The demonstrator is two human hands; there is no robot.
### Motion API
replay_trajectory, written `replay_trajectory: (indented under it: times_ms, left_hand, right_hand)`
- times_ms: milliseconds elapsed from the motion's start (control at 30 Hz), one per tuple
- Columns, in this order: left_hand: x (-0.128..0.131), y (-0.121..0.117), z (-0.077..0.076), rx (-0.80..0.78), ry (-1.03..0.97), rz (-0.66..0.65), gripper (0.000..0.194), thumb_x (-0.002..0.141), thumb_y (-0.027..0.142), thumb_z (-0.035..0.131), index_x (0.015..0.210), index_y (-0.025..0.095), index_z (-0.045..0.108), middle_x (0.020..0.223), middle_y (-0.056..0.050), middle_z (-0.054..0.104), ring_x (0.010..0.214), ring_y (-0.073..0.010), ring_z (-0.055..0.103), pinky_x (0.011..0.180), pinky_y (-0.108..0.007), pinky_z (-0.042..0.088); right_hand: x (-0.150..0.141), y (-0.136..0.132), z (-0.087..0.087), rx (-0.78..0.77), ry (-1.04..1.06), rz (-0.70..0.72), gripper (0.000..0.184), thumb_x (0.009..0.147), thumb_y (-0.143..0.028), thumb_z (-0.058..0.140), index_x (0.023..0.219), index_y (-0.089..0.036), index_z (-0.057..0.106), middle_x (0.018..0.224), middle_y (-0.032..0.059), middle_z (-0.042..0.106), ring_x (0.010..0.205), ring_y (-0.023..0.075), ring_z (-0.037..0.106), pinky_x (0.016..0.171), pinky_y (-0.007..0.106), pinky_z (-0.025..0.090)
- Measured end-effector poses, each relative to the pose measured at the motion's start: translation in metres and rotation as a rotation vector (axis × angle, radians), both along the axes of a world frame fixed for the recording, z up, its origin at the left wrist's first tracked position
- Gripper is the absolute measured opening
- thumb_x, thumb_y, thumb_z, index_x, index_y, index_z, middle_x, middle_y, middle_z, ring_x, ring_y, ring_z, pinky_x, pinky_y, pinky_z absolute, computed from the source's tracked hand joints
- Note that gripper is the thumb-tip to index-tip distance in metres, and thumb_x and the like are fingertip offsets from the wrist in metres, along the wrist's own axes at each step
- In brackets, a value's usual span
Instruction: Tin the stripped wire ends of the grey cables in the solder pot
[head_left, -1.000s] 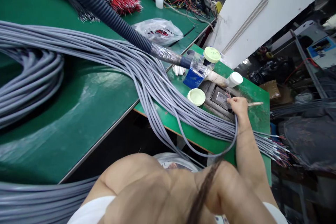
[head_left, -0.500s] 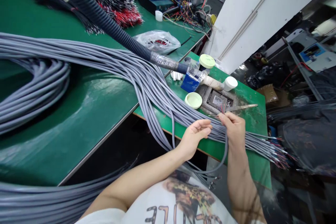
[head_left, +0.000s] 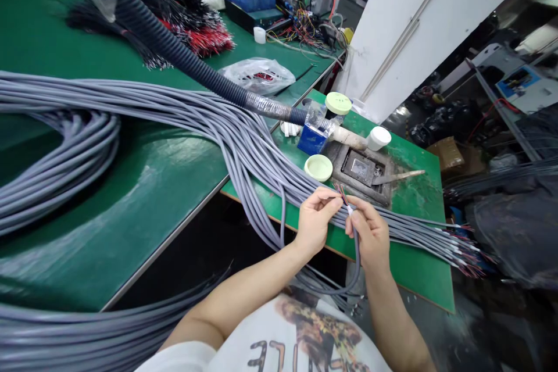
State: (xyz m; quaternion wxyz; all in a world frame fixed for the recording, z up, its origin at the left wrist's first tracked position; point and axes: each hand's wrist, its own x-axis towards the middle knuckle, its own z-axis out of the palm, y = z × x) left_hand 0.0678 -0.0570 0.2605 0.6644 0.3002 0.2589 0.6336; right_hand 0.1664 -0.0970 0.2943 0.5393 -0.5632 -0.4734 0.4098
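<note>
My right hand [head_left: 368, 231] grips one grey cable [head_left: 357, 256] close to its stripped end, where thin coloured wires [head_left: 342, 192] fan out above a white section. Fingers of my left hand [head_left: 314, 216] are pinched at those wires from the left side. The cable's length hangs down from my right hand and curves off to the left below the table edge. Under and behind both hands runs a thick bundle of grey cables [head_left: 244, 128]. Its stripped wire ends [head_left: 468, 253] lie at the right side of the green table.
Behind my hands sits a solder pot [head_left: 360, 167] with a flat blade [head_left: 399, 176] across it. Around it stand a pale green dish [head_left: 318, 168], a white cup [head_left: 379, 138] and a blue box [head_left: 312, 138]. A corrugated hose [head_left: 183, 49] crosses above the bench.
My left hand has closed from a loose, part-open pose onto the wires. My right hand has shifted left and down with the cable, bringing its end between both hands.
</note>
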Motion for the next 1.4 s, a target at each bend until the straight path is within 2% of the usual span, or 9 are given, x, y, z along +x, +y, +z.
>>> replay_trajectory:
  times_ms: [167,267,367,467,700,900,1067,1267,1400]
  left_hand:
    - [0.001,-0.007,-0.009,0.457,0.283,0.127,0.014,0.072,0.014,0.072,0.083,0.024,0.075,0.072,-0.002,0.062,0.073,-0.0139,0.056,0.073,-0.029,0.045]
    - [0.005,-0.009,-0.010,0.240,0.193,0.044,0.025,0.071,0.020,0.075,0.095,0.023,0.072,0.085,-0.003,0.063,0.076,-0.0136,0.057,0.072,-0.028,0.047]
    - [0.006,-0.007,-0.007,-0.009,0.012,-0.231,0.039,0.073,0.031,0.073,0.110,0.020,0.066,0.080,-0.002,0.061,0.063,-0.0110,0.055,0.061,-0.025,0.046]
    - [0.002,-0.005,-0.002,-0.038,-0.011,-0.485,0.027,0.080,0.038,0.066,0.080,0.011,0.070,0.060,0.000,0.053,0.053,-0.0089,0.049,0.058,-0.024,0.042]
    - [-0.014,-0.002,0.007,0.050,0.082,-0.541,0.025,0.078,0.038,0.068,0.078,0.013,0.072,0.086,-0.005,0.061,0.084,-0.0155,0.056,0.082,-0.026,0.042]
    - [-0.014,-0.011,0.007,0.068,0.086,-0.759,0.028,0.079,0.040,0.066,0.078,0.012,0.071,0.077,-0.006,0.067,0.077,-0.0163,0.060,0.082,-0.029,0.044]
    - [-0.021,-0.011,0.002,0.036,0.050,-0.869,0.028,0.076,0.040,0.070,0.080,0.012,0.068,0.073,-0.006,0.067,0.069,-0.0147,0.061,0.074,-0.028,0.047]
    - [-0.031,-0.006,-0.002,0.043,0.107,-0.793,0.029,0.079,0.041,0.066,0.082,0.012,0.069,0.071,-0.005,0.066,0.066,-0.0123,0.057,0.071,-0.024,0.043]
    - [-0.033,-0.007,-0.005,0.031,0.119,-0.773,0.031,0.080,0.043,0.064,0.082,0.012,0.070,0.070,-0.005,0.066,0.067,-0.0133,0.056,0.072,-0.024,0.043]
  right_hand:
    - [-0.004,-0.006,-0.003,-0.013,0.226,-0.127,0.033,0.086,-0.031,0.057,0.119,-0.023,0.057,0.057,-0.0055,0.047,0.047,0.0070,0.037,0.045,0.020,0.030]
    - [-0.006,-0.004,-0.004,-0.005,0.257,-0.137,0.037,0.085,-0.031,0.057,0.121,-0.022,0.054,0.055,-0.0057,0.046,0.047,0.0079,0.037,0.046,0.021,0.031]
    - [-0.007,-0.004,-0.008,0.000,0.244,-0.128,0.040,0.084,-0.031,0.058,0.123,-0.022,0.052,0.054,-0.0058,0.047,0.047,0.0093,0.039,0.046,0.022,0.033]
    - [-0.004,-0.006,-0.012,-0.015,0.217,-0.113,0.041,0.084,-0.033,0.059,0.123,-0.024,0.051,0.059,-0.0041,0.053,0.047,0.0095,0.042,0.046,0.022,0.035]
    - [0.043,0.006,0.010,0.005,-0.228,0.116,0.014,0.080,-0.029,0.065,0.090,-0.023,0.073,0.079,0.0013,0.064,0.074,0.0156,0.059,0.070,0.029,0.047]
    - [0.042,0.030,0.033,-0.101,-0.220,0.336,0.008,0.073,-0.026,0.070,0.071,-0.019,0.074,0.066,-0.0001,0.059,0.064,0.0133,0.054,0.060,0.026,0.042]
    - [0.020,0.037,0.016,-0.070,0.038,0.256,0.016,0.066,-0.019,0.071,0.052,-0.018,0.064,0.053,-0.0035,0.050,0.055,0.0100,0.044,0.054,0.025,0.035]
    - [0.022,0.046,0.006,0.067,0.314,-0.018,0.020,0.066,-0.017,0.066,0.049,-0.018,0.055,0.053,-0.0041,0.043,0.055,0.0100,0.042,0.055,0.025,0.036]
    - [0.039,0.045,0.012,0.057,0.165,-0.022,0.019,0.069,-0.023,0.067,0.053,-0.019,0.060,0.052,-0.0039,0.045,0.054,0.0100,0.043,0.056,0.026,0.038]
